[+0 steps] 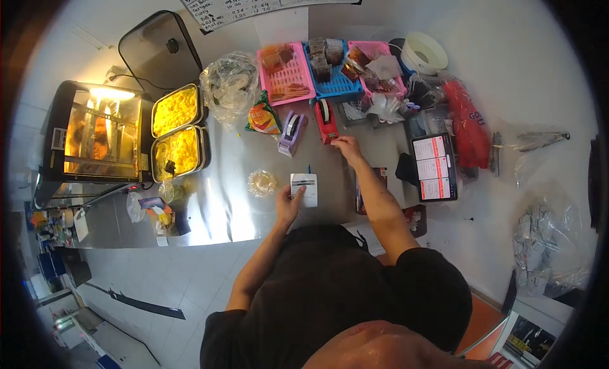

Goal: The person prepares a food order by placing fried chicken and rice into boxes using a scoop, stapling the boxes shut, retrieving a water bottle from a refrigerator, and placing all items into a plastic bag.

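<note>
My left hand [289, 205] holds the lower left part of a white paper slip [309, 197] with printed writing, its thumb on the slip's face. A blue pen [309, 169] shows its end just beyond the slip's top edge. At the near end of a red tape dispenser [326, 124], my right hand [348, 150] has its fingertips together; whether they pinch tape is too small to tell. A purple tape dispenser [291, 133] stands left of the red one. Left of the slip lies a round, clear plastic-looking item [262, 183].
Pink [285, 81] and blue [340, 87] baskets with sachets line the back. Two trays of yellow food [177, 150] stand beside a lit warming cabinet [102, 136] at left. A tablet [434, 166] is at right, near a red plastic bag [468, 126].
</note>
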Demonstrator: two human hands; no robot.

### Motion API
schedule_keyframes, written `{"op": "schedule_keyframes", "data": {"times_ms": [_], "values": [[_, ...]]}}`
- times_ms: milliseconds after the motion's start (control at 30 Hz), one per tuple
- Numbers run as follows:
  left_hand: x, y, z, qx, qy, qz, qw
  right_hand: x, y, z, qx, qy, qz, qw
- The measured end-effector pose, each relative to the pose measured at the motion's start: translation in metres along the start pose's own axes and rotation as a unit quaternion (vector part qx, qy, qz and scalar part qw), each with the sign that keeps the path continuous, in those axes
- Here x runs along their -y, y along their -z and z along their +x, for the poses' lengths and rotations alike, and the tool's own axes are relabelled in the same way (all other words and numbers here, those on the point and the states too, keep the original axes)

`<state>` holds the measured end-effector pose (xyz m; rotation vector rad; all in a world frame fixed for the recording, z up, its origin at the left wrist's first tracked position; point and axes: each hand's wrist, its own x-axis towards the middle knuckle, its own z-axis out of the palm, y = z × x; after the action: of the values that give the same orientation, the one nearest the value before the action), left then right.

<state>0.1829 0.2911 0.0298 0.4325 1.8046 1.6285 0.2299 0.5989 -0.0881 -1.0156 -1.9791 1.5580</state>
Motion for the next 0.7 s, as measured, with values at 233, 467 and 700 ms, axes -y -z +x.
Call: {"op": "schedule_keyframes", "data": {"times_ms": [233, 467, 700], "values": [[-0.017, -0.046, 0.020, 0.061, 0.075, -0.070, 0.993, -0.050, 0.016, -0.024, -0.177, 0.032, -0.216, 0.960], [0.031, -0.195, 0.036, 0.117, 0.226, 0.044, 0.966, 0.057, 0.169, -0.134, -0.197, -0.265, 0.178, 0.927], [0.026, -0.234, 0.018, 0.087, 0.214, 0.315, 0.921, 0.015, 0.143, -0.144, -0.141, -0.349, 0.118, 0.919]]}}
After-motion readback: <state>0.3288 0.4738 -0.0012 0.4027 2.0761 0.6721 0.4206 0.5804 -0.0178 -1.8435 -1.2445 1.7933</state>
